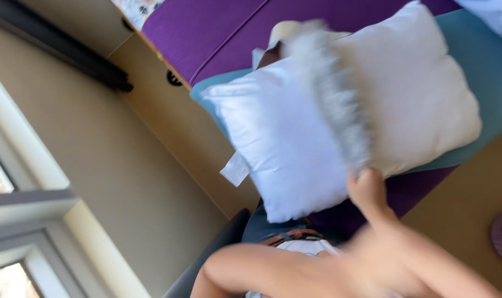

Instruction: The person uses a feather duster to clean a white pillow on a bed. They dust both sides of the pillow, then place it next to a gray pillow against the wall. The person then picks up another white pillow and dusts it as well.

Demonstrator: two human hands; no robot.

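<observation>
Down at the bottom, two bare arms blur together. One hand (367, 190) shows clearly. Which arm it belongs to is too blurry to tell, so I cannot say if it is the left or the right. Its fingers are curled in, and it touches the bottom edge of a soft grey fluffy strip (331, 94). It looks like it pinches that strip, but the blur hides the grip. The other hand does not show.

The fluffy strip runs up and away from the hand, across the middle of a big white square pillow (284, 143). The pillow lies just above the hand, touching it. It is puffy and smooth, with a small white tag (235, 169) hanging off its left edge. It lies tilted.

Under the pillow is a teal cushion (483, 60), and under that a purple fabric seat (218, 27). Below the pillow, near the arms, are blue jeans with a brown belt (287, 236).

Further left is a tan floor (96, 143), and a white window frame (35, 221) sits at the far left edge.
</observation>
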